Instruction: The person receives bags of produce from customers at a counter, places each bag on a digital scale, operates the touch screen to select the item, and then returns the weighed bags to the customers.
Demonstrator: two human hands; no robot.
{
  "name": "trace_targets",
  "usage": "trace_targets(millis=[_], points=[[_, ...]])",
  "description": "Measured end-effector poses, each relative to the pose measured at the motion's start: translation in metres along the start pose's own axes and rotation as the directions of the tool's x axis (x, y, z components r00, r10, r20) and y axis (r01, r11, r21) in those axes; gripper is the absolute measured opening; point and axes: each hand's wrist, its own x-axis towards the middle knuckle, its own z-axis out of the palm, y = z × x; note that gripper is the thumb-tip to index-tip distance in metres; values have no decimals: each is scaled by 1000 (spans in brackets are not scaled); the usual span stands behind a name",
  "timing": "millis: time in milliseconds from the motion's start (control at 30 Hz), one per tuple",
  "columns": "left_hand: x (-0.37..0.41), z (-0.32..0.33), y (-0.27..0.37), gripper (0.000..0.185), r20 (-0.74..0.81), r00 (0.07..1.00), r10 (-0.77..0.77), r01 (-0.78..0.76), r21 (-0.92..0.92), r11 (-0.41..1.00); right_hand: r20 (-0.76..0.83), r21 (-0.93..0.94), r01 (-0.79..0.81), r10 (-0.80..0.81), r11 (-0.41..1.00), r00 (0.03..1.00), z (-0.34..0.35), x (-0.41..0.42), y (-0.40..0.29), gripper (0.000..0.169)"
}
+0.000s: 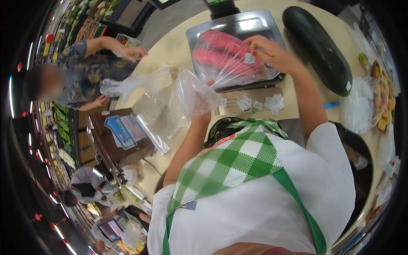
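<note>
On the metal scale platform (253, 24) lies a clear plastic bag (223, 71) of long pink produce, its exact kind unclear through the film. My left hand (200, 103) grips the bag's gathered neck, partly hidden behind the flared, loose plastic. My right hand (271, 54) is over the bag's right side, its fingertips against the film by a small white label (249, 58). Whether those fingers pinch the label or only press it cannot be told. Just below the scale, several stickers (274, 102) are stuck on a perforated panel (251, 94).
Right of the scale lies a large dark-green winter melon (318, 51). Bagged yellow fruit (384, 111) and a bunched clear bag (358, 105) are beyond it. A brown box (111, 137) and a plastic film roll (153, 134) stand at left. Across the counter, a person (92, 73) holds a plastic bag.
</note>
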Motion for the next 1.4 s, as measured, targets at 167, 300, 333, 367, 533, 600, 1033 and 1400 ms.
trace_targets(millis=[167,300,333,367,533,600,1033,1400], points=[[11,4,10,10,-407,913,-34,-66,-228,971,34,-285,-93,108,954,994,56,49,20,26],[22,-39,46,11,-309,950,-39,-70,-336,939,29,-240,-192,204,952,978,83,85,-9,45],[22,-52,57,13,-285,958,-21,-80,-338,938,56,-223,-111,126,969,990,96,91,-21,44],[20,-65,67,14,-312,949,-52,-52,-316,947,80,-202,-29,47,979,996,111,97,-33,43],[-16,-54,137,8,-369,928,-51,17,-94,995,229,-45,403,-384,914,895,211,101,-47,37],[-37,-110,141,20,-221,975,37,-60,-99,993,384,99,307,-321,947,866,247,79,-48,35],[-233,-211,217,36,-335,610,718,122,935,332,660,254,-344,98,904,745,239,61,-38,27],[-250,-345,275,29,-17,459,888,443,871,-212,256,-64,102,-82,993,963,330,182,-23,84]])
